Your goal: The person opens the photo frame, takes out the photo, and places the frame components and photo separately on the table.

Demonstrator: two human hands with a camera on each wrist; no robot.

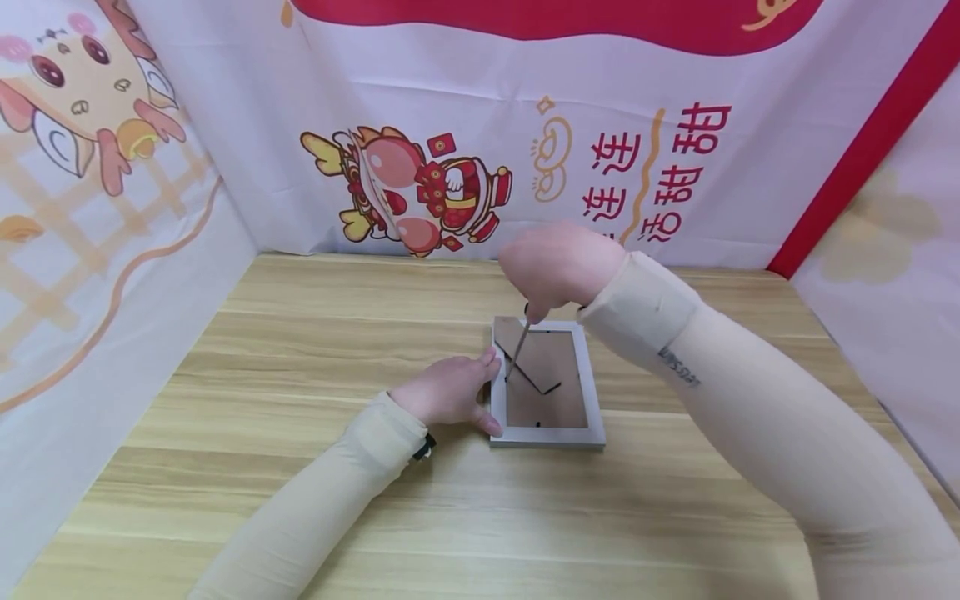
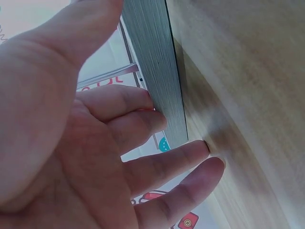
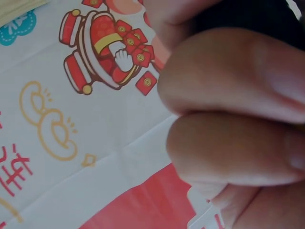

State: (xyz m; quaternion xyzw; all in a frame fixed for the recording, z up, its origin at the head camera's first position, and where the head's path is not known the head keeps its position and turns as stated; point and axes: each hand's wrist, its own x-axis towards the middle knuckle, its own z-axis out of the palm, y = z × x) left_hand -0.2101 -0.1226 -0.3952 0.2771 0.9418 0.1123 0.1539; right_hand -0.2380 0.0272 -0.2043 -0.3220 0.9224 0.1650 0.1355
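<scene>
Wood-grain tabletop (image 1: 360,333), walled by printed cloth hangings (image 1: 450,75) at back and both sides; cartoon figure (image 1: 397,167) and red Chinese characters (image 1: 702,129) on the rear one. Near mid-table: pale picture frame (image 1: 595,400), lying brown backing (image 1: 555,358) up. Touching its left edge with left hand (image 1: 450,390), fingers loosely extended. Gripping slim-shafted tool (image 1: 519,348) in right hand (image 1: 562,265), fingers curled, tool slanting down to backing's left side.

Cream sleeves (image 1: 772,425) show dark lettering (image 1: 678,368) behind the right hand (image 1: 562,265), a small black piece (image 1: 424,447) behind the left hand (image 1: 450,390).

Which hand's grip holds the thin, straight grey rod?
The person's right grip, raised above the light-grey rectangular frame; the left grip touches the frame's side.
</scene>
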